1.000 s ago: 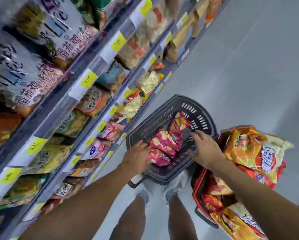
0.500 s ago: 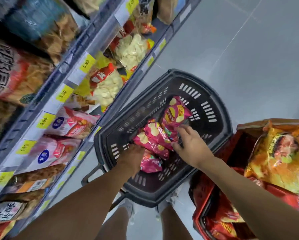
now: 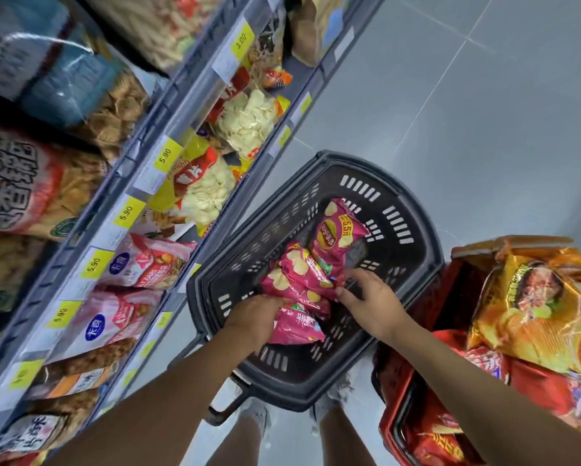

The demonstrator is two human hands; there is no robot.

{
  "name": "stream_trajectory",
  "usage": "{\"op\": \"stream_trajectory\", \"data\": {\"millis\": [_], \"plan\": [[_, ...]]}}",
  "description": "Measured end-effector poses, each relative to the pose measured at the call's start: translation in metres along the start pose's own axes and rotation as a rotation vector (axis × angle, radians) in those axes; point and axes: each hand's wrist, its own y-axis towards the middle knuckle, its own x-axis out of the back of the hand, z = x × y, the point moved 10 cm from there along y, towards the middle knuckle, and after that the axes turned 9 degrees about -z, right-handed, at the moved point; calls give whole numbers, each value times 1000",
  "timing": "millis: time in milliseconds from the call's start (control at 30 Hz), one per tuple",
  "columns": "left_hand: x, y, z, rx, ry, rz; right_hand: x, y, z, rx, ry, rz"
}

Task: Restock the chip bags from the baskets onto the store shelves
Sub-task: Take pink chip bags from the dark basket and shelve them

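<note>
A dark grey basket [image 3: 413,290] stands on the floor in front of my feet. Several pink chip bags lie inside it: one upper bag [image 3: 338,235], a middle bag [image 3: 299,275] and a lower bag [image 3: 296,326]. My left hand [image 3: 253,319] is down in the basket, fingers curled on the left edge of the pink bags. My right hand [image 3: 371,299] reaches in from the right and its fingertips pinch the middle pink bag's right edge. The store shelves [image 3: 154,136] run along the left, packed with snack bags behind yellow price tags.
A red basket [image 3: 396,405] at the right is heaped with orange and red chip bags [image 3: 534,307]. Grey tiled floor [image 3: 450,112] stretches beyond the baskets. My legs and shoes show below the grey basket.
The view has dropped closer to the grey basket. Both hands went from its rim and top down onto the pink bags and now grasp them.
</note>
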Motion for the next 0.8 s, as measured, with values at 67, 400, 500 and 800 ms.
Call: {"op": "stream_trajectory", "data": {"millis": [67,400,500,800], "plan": [[23,-11,-1,7,-47,-17,3,-10,-3,-102,114,1],[136,-71,-39,-225,-305,-384,-18,-61,9,-685,832,313],[139,-75,-49,-286,-339,-433,-24,-65,24,-709,918,376],[128,-76,-65,-296,-344,-367,-20,-54,48,-647,1037,319]]}}
